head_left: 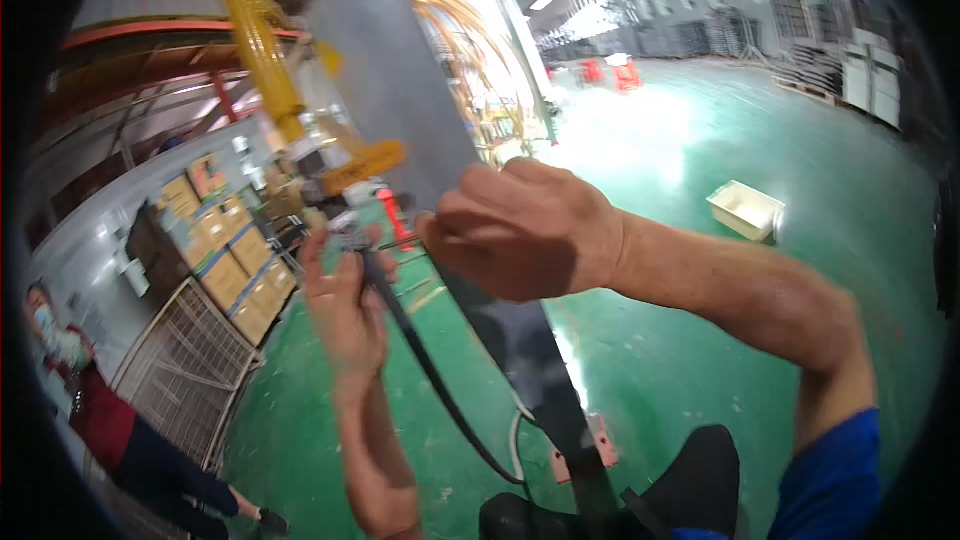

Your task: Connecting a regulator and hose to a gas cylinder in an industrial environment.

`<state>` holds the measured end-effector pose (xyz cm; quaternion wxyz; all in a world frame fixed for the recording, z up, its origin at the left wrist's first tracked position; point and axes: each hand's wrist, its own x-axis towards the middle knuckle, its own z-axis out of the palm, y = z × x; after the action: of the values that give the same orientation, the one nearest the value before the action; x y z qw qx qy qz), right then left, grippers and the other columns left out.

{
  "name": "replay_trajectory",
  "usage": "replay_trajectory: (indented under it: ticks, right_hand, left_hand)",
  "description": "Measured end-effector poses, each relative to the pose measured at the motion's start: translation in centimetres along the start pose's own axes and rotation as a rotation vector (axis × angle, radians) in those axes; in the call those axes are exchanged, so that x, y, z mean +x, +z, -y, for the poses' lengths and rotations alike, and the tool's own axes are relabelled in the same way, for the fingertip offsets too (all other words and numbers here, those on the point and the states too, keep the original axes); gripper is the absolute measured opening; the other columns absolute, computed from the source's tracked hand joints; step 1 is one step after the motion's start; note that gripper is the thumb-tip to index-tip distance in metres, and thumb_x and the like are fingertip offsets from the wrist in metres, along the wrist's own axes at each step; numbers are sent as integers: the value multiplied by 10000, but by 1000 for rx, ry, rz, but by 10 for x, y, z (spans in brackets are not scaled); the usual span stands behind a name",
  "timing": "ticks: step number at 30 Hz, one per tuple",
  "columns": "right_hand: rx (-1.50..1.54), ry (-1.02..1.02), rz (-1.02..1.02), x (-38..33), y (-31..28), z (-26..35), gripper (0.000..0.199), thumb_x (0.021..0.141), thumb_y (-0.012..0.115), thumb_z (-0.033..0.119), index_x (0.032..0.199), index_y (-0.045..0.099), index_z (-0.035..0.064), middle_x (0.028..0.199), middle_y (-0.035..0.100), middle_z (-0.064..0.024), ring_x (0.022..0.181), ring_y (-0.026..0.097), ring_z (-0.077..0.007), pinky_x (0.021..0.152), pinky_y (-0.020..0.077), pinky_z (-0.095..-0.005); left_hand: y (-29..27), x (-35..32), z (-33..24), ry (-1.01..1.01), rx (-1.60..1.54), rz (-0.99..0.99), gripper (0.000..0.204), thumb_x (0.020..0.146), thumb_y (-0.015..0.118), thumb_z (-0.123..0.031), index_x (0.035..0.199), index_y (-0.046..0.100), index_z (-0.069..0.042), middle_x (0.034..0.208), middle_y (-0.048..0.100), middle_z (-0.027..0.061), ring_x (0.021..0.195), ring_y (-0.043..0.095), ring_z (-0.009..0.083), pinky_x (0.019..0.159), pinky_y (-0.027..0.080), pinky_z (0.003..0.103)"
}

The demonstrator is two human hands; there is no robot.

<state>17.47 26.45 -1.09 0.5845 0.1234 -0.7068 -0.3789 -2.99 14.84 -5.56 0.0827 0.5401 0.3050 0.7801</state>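
Observation:
My left hand is closed around a metal fitting at the upper end of a black hose. The hose hangs down in a curve toward the floor. My right hand is a fist beside it, in front of the grey steel post. A thin dark rod sticks out of this fist toward the fitting; its grip is hidden and its kind does not show. Just above the fitting are a yellow valve handle and the lower end of a yellow pipe.
The post stands on a pink base plate by my legs. A person in a dark red top is at the left, near a wire mesh panel and stacked cardboard boxes. A cream bin sits on the green floor at right.

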Motion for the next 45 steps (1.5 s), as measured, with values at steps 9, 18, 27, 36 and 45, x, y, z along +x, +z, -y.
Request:
replay_trajectory:
  ticks: [9,18,27,36,45]
  right_hand:
    - [684,1203,-109,-153,56,87,751,640,855,469,1208,580,62,1078,618,-158,918,631,-290,765,512,-367]
    - [849,1329,159,-166,80,78,994,560,853,424,1342,419,-10,1106,599,-252,1036,600,-388,931,461,-446]
    - [987,1382,157,-176,93,84,1081,533,862,424,1390,347,12,1198,541,-257,1141,541,-390,1014,418,-430]
    - [1082,1377,136,-180,89,80,1072,521,893,378,1384,360,30,1206,525,-242,1160,525,-383,1023,408,-430]
    - [1046,1298,-110,-185,102,86,968,515,877,369,1291,420,13,1152,558,-236,1095,564,-373,944,450,-427]
  left_hand:
    - [-190,-185,82,-227,913,-201,225,973,520,-168,1101,559,13,984,609,112,931,587,212,805,470,348]
    - [-39,-517,59,-1185,1070,528,485,918,586,-308,1238,557,56,1104,645,261,1001,615,397,880,470,471]
    - [18,-411,103,-832,895,353,474,912,593,-278,1244,550,57,1114,636,259,1030,603,383,896,464,461]
    - [65,-360,133,-651,751,317,464,906,601,-248,1250,542,58,1123,628,256,1059,592,369,913,458,452]
    - [83,-354,139,-627,725,340,457,900,608,-218,1256,534,59,1133,619,254,1088,581,355,930,452,442]
